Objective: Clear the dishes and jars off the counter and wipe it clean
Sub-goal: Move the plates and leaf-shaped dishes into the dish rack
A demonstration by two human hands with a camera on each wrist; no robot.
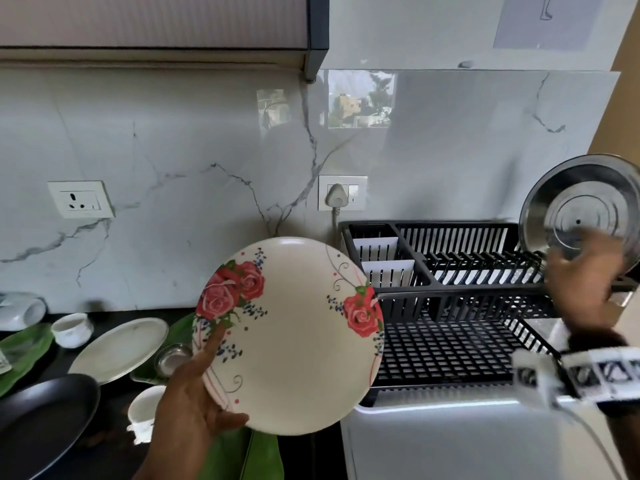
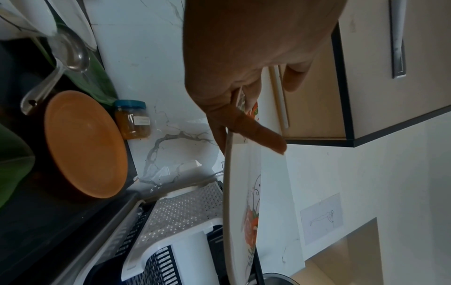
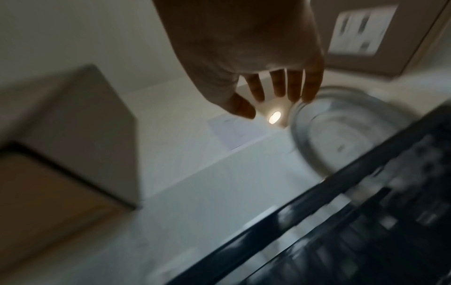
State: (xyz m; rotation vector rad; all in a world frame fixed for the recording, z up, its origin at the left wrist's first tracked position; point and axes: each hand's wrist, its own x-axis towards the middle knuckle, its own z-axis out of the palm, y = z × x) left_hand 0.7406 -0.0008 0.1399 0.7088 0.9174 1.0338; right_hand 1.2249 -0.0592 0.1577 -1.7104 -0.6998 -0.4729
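My left hand [image 1: 207, 382] holds up a white plate with red roses [image 1: 294, 337] in the middle of the head view, tilted to face me, thumb on its face and fingers behind the rim. The left wrist view shows this plate [image 2: 244, 202] edge-on, pinched by the left hand [image 2: 244, 100]. A steel plate [image 1: 585, 209] stands upright at the right end of the black dish rack [image 1: 450, 289]. My right hand [image 1: 581, 271] is blurred just in front of it. In the right wrist view its fingers [image 3: 292, 86] are straight and spread beside the steel plate's rim [image 3: 341, 125], holding nothing.
On the dark counter at left lie a white plate [image 1: 121, 348], two white cups [image 1: 72, 329], a small steel bowl [image 1: 171, 358], a black pan [image 1: 41, 420] and green leaves [image 1: 242, 455]. An orange plate [image 2: 85, 144] and a jar [image 2: 133, 119] stand by the wall.
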